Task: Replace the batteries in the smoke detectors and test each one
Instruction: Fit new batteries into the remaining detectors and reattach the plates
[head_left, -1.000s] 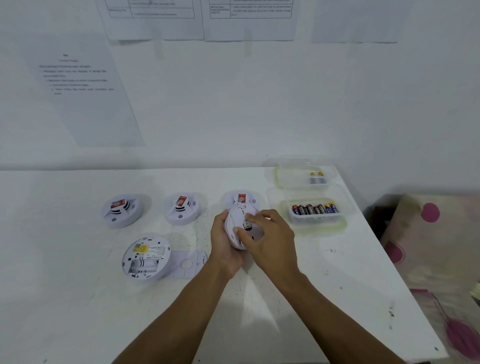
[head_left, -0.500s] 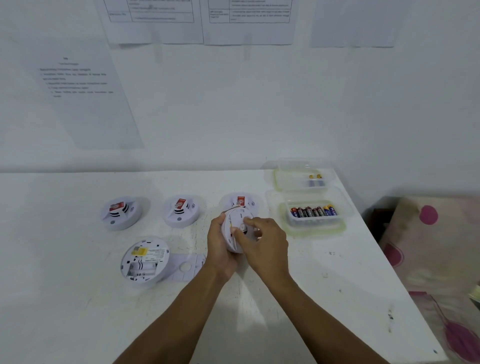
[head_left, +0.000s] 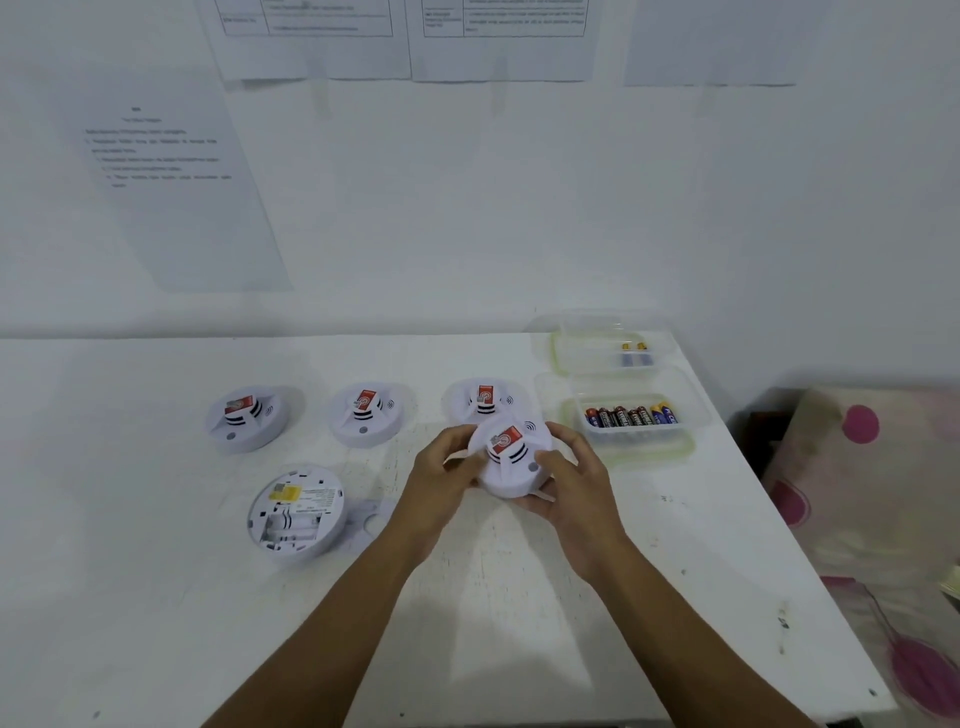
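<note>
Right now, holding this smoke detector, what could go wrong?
The held detector, gripped by the left hand and right hand, hangs just in front of the rear detector; setting it down may knock that one. The open detector lies face down, bay seemingly empty; it could get skipped. The near tub and far tub both hold batteries; old and new might get mixed.

No text legible: wall sheets (head_left: 176, 171), battery labels (head_left: 631, 415), red sticker (head_left: 506, 439) on held detector (head_left: 511, 475) all blurred.
</note>
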